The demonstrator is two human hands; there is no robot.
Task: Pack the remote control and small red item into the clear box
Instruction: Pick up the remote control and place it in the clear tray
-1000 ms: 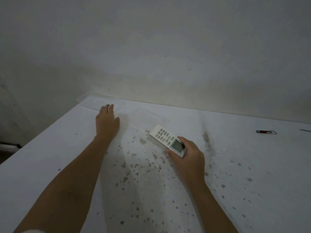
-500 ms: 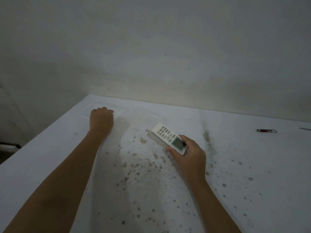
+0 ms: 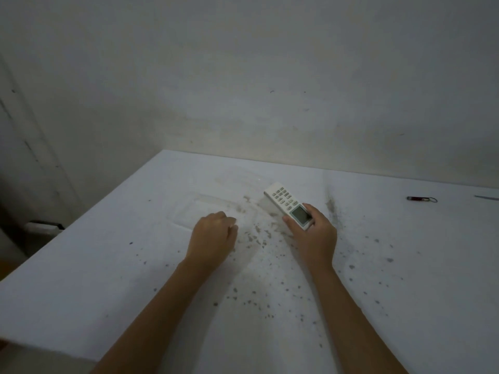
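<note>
The clear box (image 3: 209, 207) is a faint, shallow see-through tray on the white table, left of centre. My left hand (image 3: 213, 237) is curled over its near edge, and the fingertips are hidden. A white remote control (image 3: 283, 199) with grey buttons and a small screen is held at its screen end by my right hand (image 3: 313, 234), just right of the box, with its button end pointing away to the upper left. The small red item (image 3: 417, 198), a thin tube with a metal ring, lies far to the right on the table.
The white table (image 3: 108, 279) carries dark specks between my arms. It ends at a wall at the back, and its left edge runs diagonally. A thin grey object (image 3: 487, 197) lies at the far right. A dark-topped object (image 3: 44, 226) sits below the table on the left.
My left hand curled onto the clear box at the far left corner and dragged it toward the centre, near the remote. My right hand kept the remote in about the same place.
</note>
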